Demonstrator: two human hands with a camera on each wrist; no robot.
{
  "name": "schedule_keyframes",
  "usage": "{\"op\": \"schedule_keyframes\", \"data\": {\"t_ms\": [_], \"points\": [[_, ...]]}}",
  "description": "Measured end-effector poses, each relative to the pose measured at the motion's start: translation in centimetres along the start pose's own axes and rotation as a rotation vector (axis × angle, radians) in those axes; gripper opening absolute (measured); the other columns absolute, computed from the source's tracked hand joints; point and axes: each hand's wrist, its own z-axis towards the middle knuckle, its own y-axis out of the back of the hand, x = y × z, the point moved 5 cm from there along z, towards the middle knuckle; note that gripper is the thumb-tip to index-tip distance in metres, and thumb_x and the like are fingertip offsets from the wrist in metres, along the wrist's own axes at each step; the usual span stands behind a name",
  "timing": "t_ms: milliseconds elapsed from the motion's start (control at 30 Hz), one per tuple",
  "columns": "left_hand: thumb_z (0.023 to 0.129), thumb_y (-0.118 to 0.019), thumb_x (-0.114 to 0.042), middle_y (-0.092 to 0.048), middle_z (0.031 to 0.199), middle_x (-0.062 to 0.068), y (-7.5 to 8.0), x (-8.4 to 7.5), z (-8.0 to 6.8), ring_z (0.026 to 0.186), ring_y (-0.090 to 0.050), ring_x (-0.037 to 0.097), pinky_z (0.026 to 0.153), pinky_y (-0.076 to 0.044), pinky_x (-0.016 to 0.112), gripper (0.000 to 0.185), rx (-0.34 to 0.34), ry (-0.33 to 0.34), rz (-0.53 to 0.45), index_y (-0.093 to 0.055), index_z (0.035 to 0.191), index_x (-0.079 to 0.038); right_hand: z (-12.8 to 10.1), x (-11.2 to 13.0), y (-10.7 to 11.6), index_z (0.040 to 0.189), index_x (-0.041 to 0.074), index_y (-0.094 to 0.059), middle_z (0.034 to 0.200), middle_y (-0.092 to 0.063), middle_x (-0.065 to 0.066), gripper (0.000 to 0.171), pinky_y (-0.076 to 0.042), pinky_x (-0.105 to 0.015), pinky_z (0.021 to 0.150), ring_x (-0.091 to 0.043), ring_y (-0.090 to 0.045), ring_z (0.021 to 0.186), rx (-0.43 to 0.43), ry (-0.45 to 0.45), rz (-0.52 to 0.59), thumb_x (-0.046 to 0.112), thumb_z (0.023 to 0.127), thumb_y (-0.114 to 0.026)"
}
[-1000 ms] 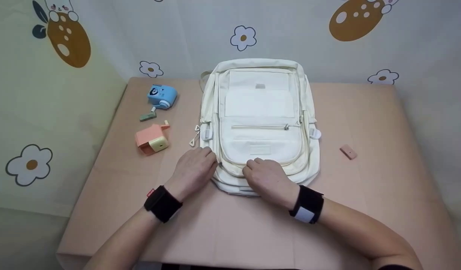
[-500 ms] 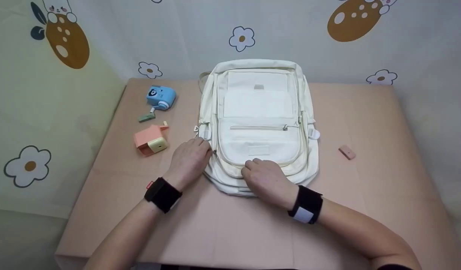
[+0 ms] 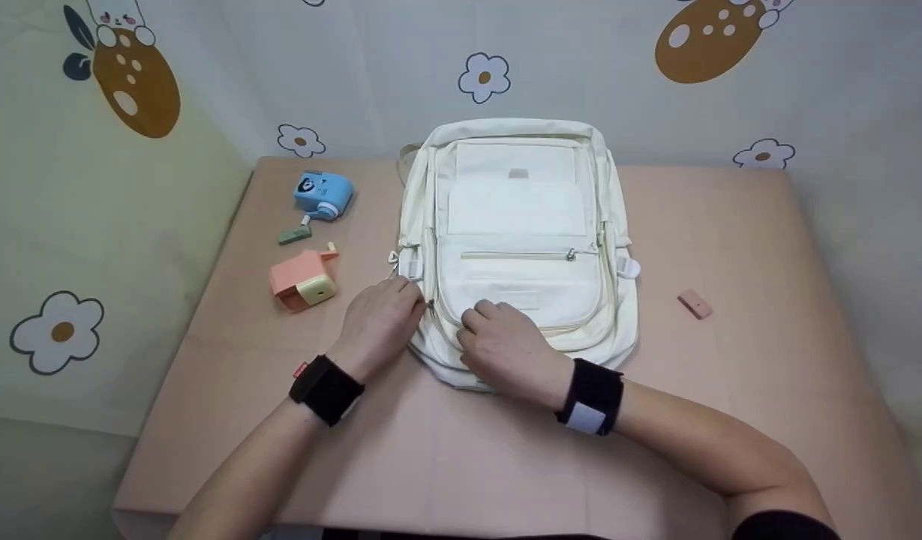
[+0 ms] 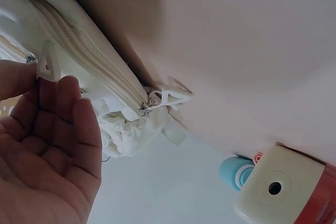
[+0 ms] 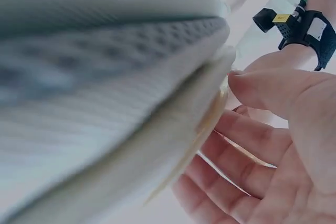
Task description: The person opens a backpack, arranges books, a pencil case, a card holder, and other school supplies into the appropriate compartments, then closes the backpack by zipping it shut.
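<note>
A desk [image 3: 731,420] covered in pinkish paper was shown against a flower-printed backdrop; on it a cream backpack [image 3: 517,225] was laid flat at the middle, front panel up, its base toward the person. The right hand [image 3: 502,349] was placed on the lower front pocket, fingers curled against the fabric near the zip line; whether anything was actually pinched there could not be told, since the right wrist view was filled with blurred cloth. The left hand [image 3: 378,322] was set at the backpack's lower left edge, its fingertips [image 4: 68,90] brought against a small white tab beside the zip; the grip appeared closed on that tab, though partly hidden. A pink pencil sharpener [image 3: 303,279] and a blue pencil sharpener [image 3: 323,193] were seen well apart from the bag on the left, with a small green piece [image 3: 294,235] between them; a pink eraser [image 3: 695,304] was left on the right. It was judged that the soft fabric could be caught in the zip teeth if the slider were pulled without the bag held taut; the light backpack might also be dragged across the desk by a one-sided pull.
</note>
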Motion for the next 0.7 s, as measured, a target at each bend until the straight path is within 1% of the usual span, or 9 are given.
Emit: {"op": "schedule_keyframes", "data": {"t_ms": [100,133,167,200,267,333,367,500,700], "points": [[0.098,-0.067,-0.015,-0.062,0.085,0.006,0.0,-0.1,0.0,0.070,-0.060,0.028,0.058,-0.047,0.042,0.009,-0.013,-0.008,0.000,-0.066,0.092,-0.008,0.8,0.2,-0.4,0.102,0.004,-0.072,0.114,-0.065,-0.009,0.030,-0.051,-0.038,0.086,-0.028,-0.058,0.108,0.043,0.017,-0.022,0.032,0.091,-0.074],[0.098,-0.067,-0.015,-0.062,0.085,0.007,0.0,-0.2,0.0,0.071,-0.060,0.028,0.059,-0.047,0.042,0.009,-0.011,-0.010,0.001,-0.066,0.092,-0.008,1.0,0.2,-0.5,0.107,0.002,-0.073,0.122,-0.065,-0.011,0.032,-0.052,-0.038,0.090,-0.029,-0.059,0.115,0.059,0.020,-0.031,0.031,0.092,-0.072],[0.099,-0.067,-0.015,-0.062,0.086,0.007,0.0,-0.2,0.0,0.071,-0.060,0.028,0.059,-0.048,0.042,0.009,-0.006,-0.012,0.001,-0.066,0.093,-0.008,1.0,0.3,-0.7,0.112,0.001,-0.073,0.128,-0.064,-0.013,0.033,-0.054,-0.037,0.089,-0.030,-0.058,0.119,0.075,0.022,-0.038,0.028,0.093,-0.071],[0.099,-0.066,-0.015,-0.062,0.087,0.007,0.0,-0.2,0.0,0.072,-0.060,0.028,0.059,-0.048,0.042,0.009,0.000,-0.012,0.001,-0.067,0.094,-0.008,1.1,0.4,-0.9,0.116,0.000,-0.072,0.134,-0.063,-0.014,0.032,-0.056,-0.037,0.086,-0.030,-0.058,0.123,0.090,0.020,-0.044,0.024,0.094,-0.069],[0.099,-0.067,-0.016,-0.063,0.088,0.007,-0.1,-0.3,-0.1,0.073,-0.061,0.028,0.060,-0.048,0.043,0.009,0.008,-0.013,0.003,-0.067,0.095,-0.008,1.1,0.6,-1.1,0.120,0.000,-0.072,0.140,-0.060,-0.015,0.032,-0.059,-0.036,0.074,-0.031,-0.058,0.126,0.115,0.019,-0.054,0.016,0.094,-0.067],[0.099,-0.067,-0.016,-0.063,0.088,0.007,-0.1,-0.3,0.0,0.074,-0.061,0.028,0.061,-0.049,0.042,0.009,0.016,-0.011,0.005,-0.067,0.095,-0.008,1.0,0.7,-1.2,0.122,0.000,-0.072,0.142,-0.059,-0.015,0.032,-0.058,-0.034,0.059,-0.031,-0.058,0.127,0.130,0.016,-0.071,0.009,0.092,-0.065],[0.099,-0.067,-0.016,-0.064,0.089,0.007,0.0,-0.3,0.0,0.074,-0.061,0.027,0.061,-0.049,0.042,0.009,0.018,-0.009,0.006,-0.067,0.095,-0.008,1.0,0.8,-1.3,0.122,0.000,-0.072,0.143,-0.058,-0.015,0.033,-0.057,-0.034,0.054,-0.030,-0.058,0.128,0.135,0.014,-0.076,0.007,0.091,-0.065],[0.099,-0.067,-0.016,-0.064,0.089,0.008,0.0,-0.2,0.1,0.075,-0.061,0.027,0.062,-0.049,0.042,0.010,0.027,-0.009,0.015,-0.067,0.094,-0.008,1.0,0.9,-1.4,0.119,0.000,-0.074,0.144,-0.058,-0.015,0.031,-0.055,-0.033,0.049,-0.029,-0.057,0.128,0.149,0.016,-0.092,0.006,0.090,-0.066],[0.101,-0.066,-0.018,-0.062,0.089,0.009,0.3,-0.1,0.6,0.075,-0.059,0.028,0.061,-0.048,0.041,0.013,0.038,-0.033,0.082,-0.066,0.095,-0.006,1.1,1.0,-1.5,0.111,0.001,-0.076,0.142,-0.058,-0.015,0.024,-0.055,-0.033,0.050,-0.029,-0.058,0.127,0.143,0.021,-0.103,0.006,0.091,-0.066]]}}
